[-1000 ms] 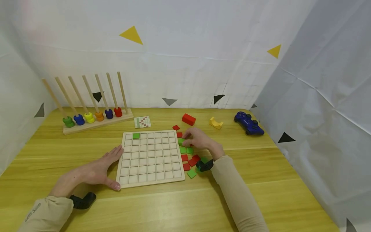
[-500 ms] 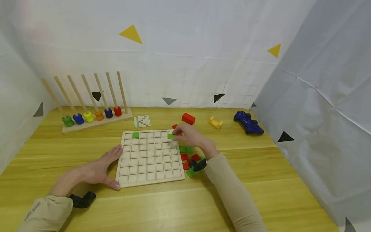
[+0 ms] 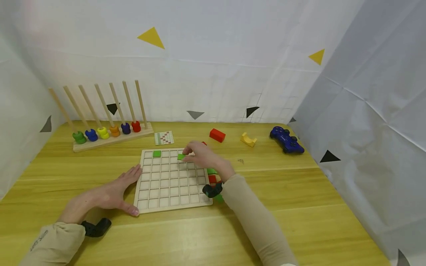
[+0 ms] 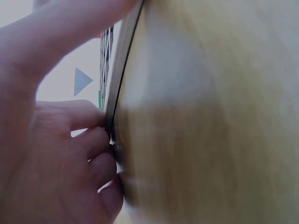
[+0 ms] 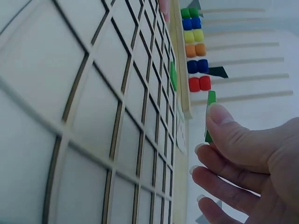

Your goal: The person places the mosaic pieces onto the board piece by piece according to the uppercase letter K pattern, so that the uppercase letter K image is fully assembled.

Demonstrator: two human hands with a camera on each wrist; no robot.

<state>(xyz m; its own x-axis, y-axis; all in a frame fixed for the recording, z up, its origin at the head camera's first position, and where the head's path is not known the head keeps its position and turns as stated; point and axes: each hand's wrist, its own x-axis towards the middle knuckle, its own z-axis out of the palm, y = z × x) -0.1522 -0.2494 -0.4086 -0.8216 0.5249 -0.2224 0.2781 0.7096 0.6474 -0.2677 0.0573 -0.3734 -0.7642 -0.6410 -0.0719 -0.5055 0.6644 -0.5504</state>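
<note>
- Your left hand [image 3: 113,192] lay with fingers extended and thumb spread wide, bracing the left edge of the grid board [image 3: 173,182]; the left wrist view showed the fingertips against that edge up close.
- Loose red and green tiles [image 3: 212,178] lay at the board's right side, partly hidden by your right arm in the head view.
- Your right hand [image 3: 204,157], well apart from the left, pinched a green tile [image 3: 181,157] over the board's far rows. Only the right wrist view revealed it tilted on edge, clear of the surface, your other fingers loosely bent.
- Another green square [image 3: 156,153] sat in the far row, second cell from the left.
- Beyond the board stood a pattern card [image 3: 164,138], red block [image 3: 217,135], yellow arch [image 3: 248,139], game controller [image 3: 287,140] and peg rack [image 3: 81,147].
</note>
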